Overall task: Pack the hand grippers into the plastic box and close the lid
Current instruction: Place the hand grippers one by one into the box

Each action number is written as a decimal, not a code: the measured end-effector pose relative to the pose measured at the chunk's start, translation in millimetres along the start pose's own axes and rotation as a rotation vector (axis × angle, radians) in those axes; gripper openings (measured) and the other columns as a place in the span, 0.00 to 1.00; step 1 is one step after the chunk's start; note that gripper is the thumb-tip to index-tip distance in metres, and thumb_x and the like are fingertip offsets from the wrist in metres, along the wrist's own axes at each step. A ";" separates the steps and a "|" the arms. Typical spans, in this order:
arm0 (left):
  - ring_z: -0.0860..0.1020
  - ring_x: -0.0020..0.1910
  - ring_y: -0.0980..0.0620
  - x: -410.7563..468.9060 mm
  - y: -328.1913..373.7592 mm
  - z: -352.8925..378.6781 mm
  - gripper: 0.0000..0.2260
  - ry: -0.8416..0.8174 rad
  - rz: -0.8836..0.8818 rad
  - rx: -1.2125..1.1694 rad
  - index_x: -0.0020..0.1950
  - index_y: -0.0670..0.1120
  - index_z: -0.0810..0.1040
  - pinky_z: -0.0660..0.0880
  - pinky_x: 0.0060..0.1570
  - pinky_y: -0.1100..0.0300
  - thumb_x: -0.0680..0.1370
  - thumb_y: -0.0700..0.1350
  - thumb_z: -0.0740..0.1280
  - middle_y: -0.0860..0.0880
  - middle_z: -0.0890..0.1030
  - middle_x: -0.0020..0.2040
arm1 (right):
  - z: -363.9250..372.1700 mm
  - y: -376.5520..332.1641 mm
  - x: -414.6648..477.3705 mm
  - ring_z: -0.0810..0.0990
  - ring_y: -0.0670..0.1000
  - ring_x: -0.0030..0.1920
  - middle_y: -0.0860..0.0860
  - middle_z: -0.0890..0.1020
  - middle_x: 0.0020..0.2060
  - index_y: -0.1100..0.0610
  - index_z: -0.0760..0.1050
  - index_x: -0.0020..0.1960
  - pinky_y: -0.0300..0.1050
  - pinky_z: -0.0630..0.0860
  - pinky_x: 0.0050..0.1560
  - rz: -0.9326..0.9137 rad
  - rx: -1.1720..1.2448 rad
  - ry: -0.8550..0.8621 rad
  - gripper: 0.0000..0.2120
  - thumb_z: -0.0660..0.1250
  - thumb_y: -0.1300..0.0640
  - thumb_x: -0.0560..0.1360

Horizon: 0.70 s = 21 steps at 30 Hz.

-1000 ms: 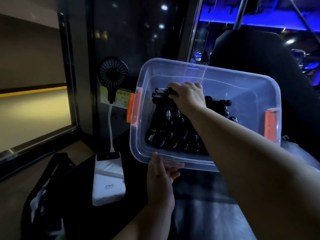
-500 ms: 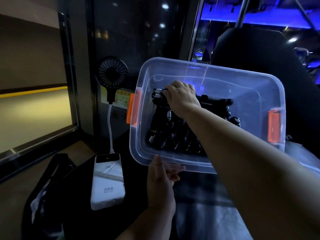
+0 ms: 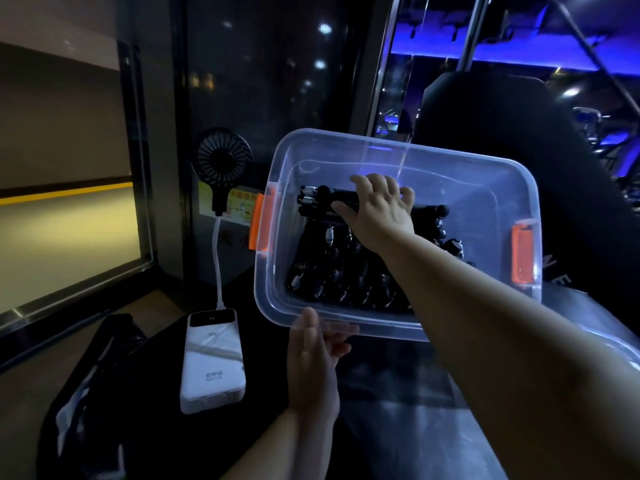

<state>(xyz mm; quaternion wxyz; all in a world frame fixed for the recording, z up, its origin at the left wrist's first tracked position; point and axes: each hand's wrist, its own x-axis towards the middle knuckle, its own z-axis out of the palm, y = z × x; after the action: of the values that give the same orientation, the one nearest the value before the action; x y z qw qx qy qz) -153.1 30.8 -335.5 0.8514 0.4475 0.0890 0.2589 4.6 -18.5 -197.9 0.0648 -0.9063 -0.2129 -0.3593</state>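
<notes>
1. Looking through the head view, I see the clear box (image 3: pixel 388 148) tipped so that its open mouth faces me. I judge the tilt is there to let me see and reach its floor. No lid is on it.
2. My left hand (image 3: pixel 313 362) holds the box at its near edge, towards the near left corner. The thumb lies up against the near wall and the fingers are curled beneath it. That hold props the box at its angle and steadies it against the push of the other arm.
3. The grippers (image 3: pixel 346 275) are inside, stacked in rows across the left half of the floor, from the near wall back. They lie close together, which I take as the way to fit them all below the rim.
4. My right hand (image 3: pixel 379 216) reaches in over the near edge. Its fingers are curled over the top gripper (image 3: pixel 323 197), which lies crosswise along the far wall with its springs towards the far left corner. The hand has the handles firmly wrapped, and I judge it is seating this one on the pile.
5. The orange latches, left (image 3: pixel 261 225) and right (image 3: pixel 523 256), hang on the short walls, ready for the lid.
6. Outside the box, a white power bank (image 3: pixel 213 370) lies on the dark surface near the box's near left corner. Its cord runs up to a small fan (image 3: pixel 221 161).
</notes>
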 end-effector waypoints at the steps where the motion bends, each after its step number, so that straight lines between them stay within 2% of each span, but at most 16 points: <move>1: 0.82 0.36 0.50 0.0 0.1 -0.3 0.18 0.001 -0.003 0.002 0.48 0.40 0.74 0.74 0.38 0.60 0.83 0.52 0.52 0.42 0.82 0.36 | -2.1 5.6 -5.4 0.60 0.55 0.70 0.51 0.68 0.67 0.49 0.63 0.71 0.58 0.51 0.69 0.015 0.013 0.014 0.28 0.56 0.35 0.76; 4: 0.82 0.40 0.49 -0.7 -0.3 0.8 0.19 0.007 -0.039 0.037 0.41 0.44 0.73 0.72 0.42 0.56 0.83 0.53 0.51 0.45 0.84 0.35 | -9.3 34.4 -28.5 0.60 0.56 0.70 0.51 0.68 0.67 0.48 0.64 0.70 0.56 0.52 0.68 0.089 0.008 0.061 0.27 0.58 0.36 0.76; 9: 0.83 0.38 0.51 -0.2 0.8 3.4 0.23 0.032 -0.049 0.070 0.39 0.41 0.75 0.73 0.43 0.57 0.83 0.54 0.52 0.43 0.84 0.36 | -22.4 93.3 -68.4 0.60 0.57 0.70 0.53 0.68 0.67 0.50 0.66 0.69 0.58 0.55 0.68 0.219 -0.144 0.081 0.28 0.57 0.36 0.75; 13: 0.83 0.39 0.51 -1.4 1.9 5.5 0.22 0.051 -0.041 0.084 0.39 0.42 0.74 0.73 0.43 0.57 0.82 0.55 0.53 0.43 0.84 0.37 | -34.1 126.7 -90.0 0.56 0.59 0.72 0.55 0.61 0.71 0.51 0.64 0.70 0.56 0.51 0.71 0.265 -0.164 0.053 0.29 0.66 0.42 0.73; 17: 0.83 0.38 0.51 -5.0 5.2 8.5 0.17 0.081 -0.057 0.060 0.40 0.45 0.71 0.73 0.42 0.57 0.82 0.54 0.53 0.46 0.84 0.33 | -32.2 139.5 -107.7 0.56 0.58 0.73 0.57 0.62 0.72 0.54 0.66 0.70 0.56 0.46 0.71 0.217 -0.262 0.075 0.34 0.74 0.46 0.68; 19: 0.83 0.38 0.51 -5.1 5.5 9.0 0.17 0.089 -0.063 0.048 0.41 0.46 0.71 0.73 0.42 0.57 0.83 0.54 0.53 0.48 0.83 0.32 | -35.5 138.4 -112.3 0.51 0.57 0.75 0.55 0.58 0.74 0.53 0.63 0.73 0.57 0.40 0.72 0.258 -0.298 0.044 0.36 0.72 0.45 0.70; 21: 0.83 0.38 0.50 -5.8 5.5 9.2 0.18 0.093 -0.063 0.051 0.40 0.45 0.72 0.73 0.43 0.56 0.82 0.54 0.54 0.47 0.84 0.32 | -36.6 140.4 -118.0 0.46 0.55 0.76 0.54 0.53 0.75 0.52 0.58 0.75 0.59 0.40 0.72 0.300 -0.284 0.023 0.38 0.71 0.45 0.71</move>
<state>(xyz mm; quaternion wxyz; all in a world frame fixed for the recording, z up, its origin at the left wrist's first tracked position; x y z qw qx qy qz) -156.5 23.7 -326.1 0.8423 0.4536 0.1490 0.2503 -34.3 -195.0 -246.2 -0.0083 -0.9238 -0.0219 -0.3821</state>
